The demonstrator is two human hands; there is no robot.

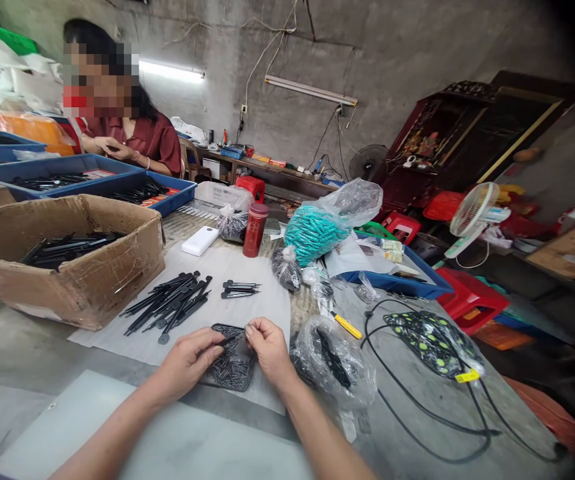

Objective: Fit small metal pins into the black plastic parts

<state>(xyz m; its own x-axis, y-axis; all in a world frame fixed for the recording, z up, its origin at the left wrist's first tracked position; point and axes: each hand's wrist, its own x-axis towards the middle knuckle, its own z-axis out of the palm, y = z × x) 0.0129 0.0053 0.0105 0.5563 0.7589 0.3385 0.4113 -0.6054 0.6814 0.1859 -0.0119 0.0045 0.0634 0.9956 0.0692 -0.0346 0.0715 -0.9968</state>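
Note:
My left hand is closed in a pinch on a small black part whose exact kind I cannot make out. My right hand is pinched close by, over the right edge of the tray; whatever its fingertips hold is too small to name. Beneath both hands lies a shallow black tray of small dark metal pins. Beyond them, long black flat-headed pieces are heaped on a white sheet. A few shorter black pieces lie to the right of that heap.
A cardboard box of black parts stands left. An open plastic bag, yellow-handled tool and looped black cable lie right. Behind are a red cup and bagged teal parts. Another person sits far left.

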